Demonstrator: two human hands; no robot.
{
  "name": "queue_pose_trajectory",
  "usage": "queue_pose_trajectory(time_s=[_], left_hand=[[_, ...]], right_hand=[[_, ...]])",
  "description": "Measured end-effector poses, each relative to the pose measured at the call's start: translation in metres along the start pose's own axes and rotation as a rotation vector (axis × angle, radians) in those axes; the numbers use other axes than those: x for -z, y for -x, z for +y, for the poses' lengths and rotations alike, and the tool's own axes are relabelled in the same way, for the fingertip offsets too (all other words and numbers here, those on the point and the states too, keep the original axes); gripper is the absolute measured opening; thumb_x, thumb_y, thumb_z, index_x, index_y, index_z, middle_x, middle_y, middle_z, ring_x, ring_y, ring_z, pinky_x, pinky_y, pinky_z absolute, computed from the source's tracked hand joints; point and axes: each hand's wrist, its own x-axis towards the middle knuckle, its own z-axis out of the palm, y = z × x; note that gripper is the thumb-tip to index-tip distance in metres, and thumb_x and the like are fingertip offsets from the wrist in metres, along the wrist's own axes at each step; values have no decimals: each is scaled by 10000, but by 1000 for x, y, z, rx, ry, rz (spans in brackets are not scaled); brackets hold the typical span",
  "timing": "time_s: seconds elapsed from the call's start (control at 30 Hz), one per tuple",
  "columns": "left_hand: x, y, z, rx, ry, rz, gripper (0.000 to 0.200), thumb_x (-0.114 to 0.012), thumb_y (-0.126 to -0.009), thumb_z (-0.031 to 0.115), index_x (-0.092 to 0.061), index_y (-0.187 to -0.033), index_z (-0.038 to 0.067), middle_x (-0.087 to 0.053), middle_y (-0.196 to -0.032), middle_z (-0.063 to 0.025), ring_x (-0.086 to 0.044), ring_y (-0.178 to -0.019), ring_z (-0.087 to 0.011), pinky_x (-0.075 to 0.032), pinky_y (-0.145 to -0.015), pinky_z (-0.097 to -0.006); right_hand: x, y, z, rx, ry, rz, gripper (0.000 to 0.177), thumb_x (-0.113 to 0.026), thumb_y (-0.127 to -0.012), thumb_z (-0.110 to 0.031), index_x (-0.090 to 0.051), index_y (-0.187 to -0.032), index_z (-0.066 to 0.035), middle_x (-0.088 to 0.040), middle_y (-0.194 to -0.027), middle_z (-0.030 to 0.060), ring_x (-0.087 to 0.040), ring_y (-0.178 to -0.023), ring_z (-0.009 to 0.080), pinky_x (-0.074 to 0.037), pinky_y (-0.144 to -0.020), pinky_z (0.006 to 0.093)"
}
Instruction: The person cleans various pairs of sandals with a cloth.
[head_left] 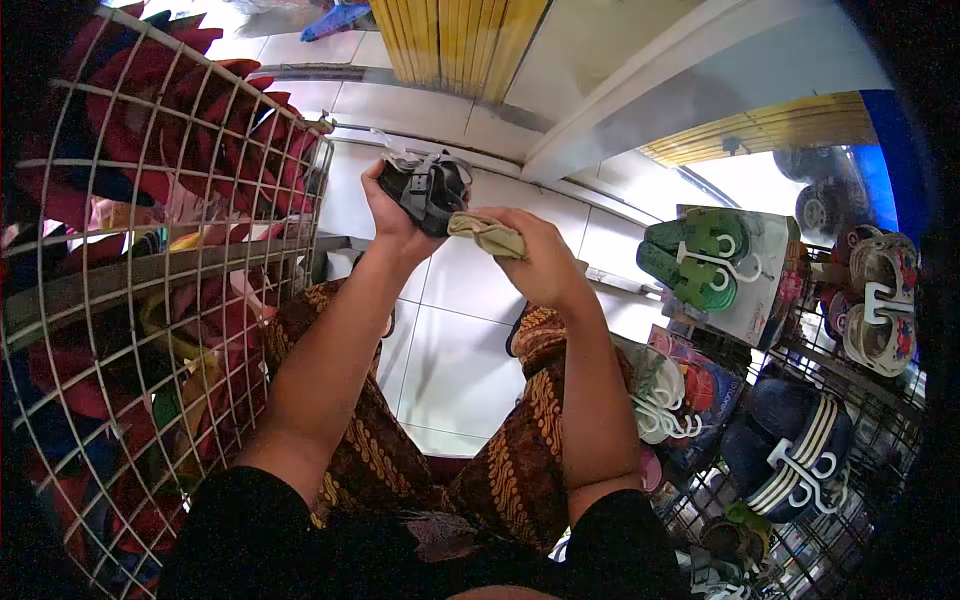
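Observation:
My left hand (396, 212) grips a black strapped sandal (432, 190) from below and the side, held up above the tiled floor. Buckles show on its straps, and a bit of clear plastic sticks out at its far end. In my right hand (538, 255) is a folded yellowish-green cloth (486, 234), its free end right at the sandal's near edge. The fingers of the right hand are wrapped round the cloth and partly hidden.
A wire grid rack (165, 250) full of red and dark footwear stands close on the left. At right, green sandals (700, 258), navy striped slippers (785, 440) and pale patterned sandals (880, 315) hang on white hangers. White floor tiles (450, 360) lie between my knees; a door track crosses ahead.

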Motion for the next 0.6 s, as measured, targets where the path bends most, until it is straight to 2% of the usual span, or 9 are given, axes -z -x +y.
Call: queue_pose_trajectory(time_s=[0.1, 0.13, 0.23, 0.27, 0.37, 0.43, 0.47, 0.57, 0.6], left_hand=[[1, 0, 1, 140, -88, -109, 729, -383, -833, 680, -596, -1212, 95, -647, -1139, -146, -622, -1000, -346, -514, -848, -507], [0, -2, -2, 150, -58, -106, 779, -374, -821, 709, -577, -1248, 89, -630, -1172, -173, -603, -1033, -363, -500, -860, -522], [4, 1, -7, 277, 62, -181, 832, -365, -807, 737, -568, -1257, 67, -619, -1185, -197, -588, -1051, -380, -489, -863, -539], [11, -2, -6, 269, 78, -145, 865, -354, -798, 754, -574, -1238, 42, -621, -1174, -203, -582, -1054, -390, -480, -876, -554], [-10, 6, -8, 131, -41, 173, 836, -264, -822, 737, -617, -1098, 31, -649, -993, -178, -601, -914, -357, -499, -815, -471], [-8, 9, -10, 152, -42, 169, 841, -261, -825, 736, -621, -1086, 22, -653, -982, -185, -609, -912, -360, -506, -816, -469], [-7, 11, -11, 163, -42, 168, 844, -260, -827, 736, -623, -1079, 18, -655, -976, -189, -613, -911, -361, -509, -816, -468], [-4, 15, -14, 175, -84, 113, 838, -258, -839, 728, -614, -1086, 10, -655, -995, -198, -626, -911, -375, -521, -826, -480], [0, 16, -15, 166, -69, 39, 822, -294, -841, 714, -598, -1135, 9, -646, -1049, -215, -628, -942, -383, -520, -855, -490]], right_hand=[[1, -6, 13, -12, 51, 186, 500, -662, -757, 5, -602, -1245, -91, -637, -1146, 194, -613, -1083, 371, -486, -954, 407], [4, -5, 9, 37, -2, 217, 486, -660, -772, 11, -587, -1249, -54, -639, -1148, 213, -610, -1091, 388, -484, -964, 411], [3, -6, 11, -225, 45, 336, 456, -673, -809, 2, -578, -1254, -33, -660, -1151, 188, -642, -1078, 322, -487, -962, 380], [4, -4, 14, -189, -61, 254, 449, -683, -820, -10, -581, -1256, -38, -667, -1150, 173, -645, -1067, 288, -489, -956, 365], [7, 5, 17, -103, -342, -11, 431, -710, -845, -48, -589, -1258, -55, -681, -1151, 127, -645, -1038, 197, -491, -937, 322], [5, 11, 7, -85, -477, -201, 424, -726, -850, -72, -596, -1254, -68, -684, -1156, 99, -632, -1024, 153, -491, -923, 299], [5, 13, 2, -114, -389, -249, 402, -733, -848, -72, -606, -1229, -63, -690, -1134, 83, -638, -1021, 160, -488, -931, 294], [1, 18, 6, -65, -372, -253, 369, -736, -842, -59, -623, -1193, -61, -683, -1138, 73, -622, -1055, 154, -474, -953, 297], [1, 20, 3, -36, -371, -254, 384, -723, -847, -38, -616, -1215, -52, -671, -1141, 63, -616, -1065, 148, -472, -956, 292]])
